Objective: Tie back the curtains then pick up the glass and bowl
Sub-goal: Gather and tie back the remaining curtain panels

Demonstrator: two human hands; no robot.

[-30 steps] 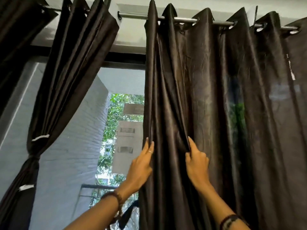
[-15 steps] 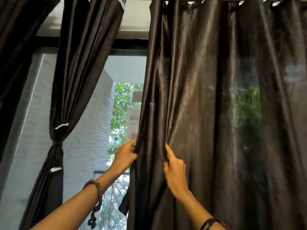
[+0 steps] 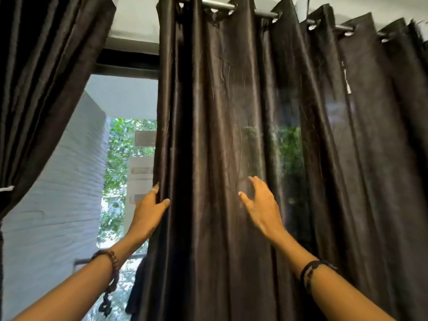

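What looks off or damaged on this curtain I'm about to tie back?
Nothing looks torn. The right curtain shows fine creases and scratch-like lines across its upper middle, and a small pale tag or mark hangs near its upper right. It hangs on the rod by its rings, as far as the frame shows.

Glossy dark satin cloth curtain [image 3: 231, 135], smooth metal rod [image 3: 266, 13]

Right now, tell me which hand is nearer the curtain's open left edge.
Left. The left hand grips the hanging curtain right at that edge, thumb in front. The right hand is open, fingers spread, before the panel's middle folds, well to the right.
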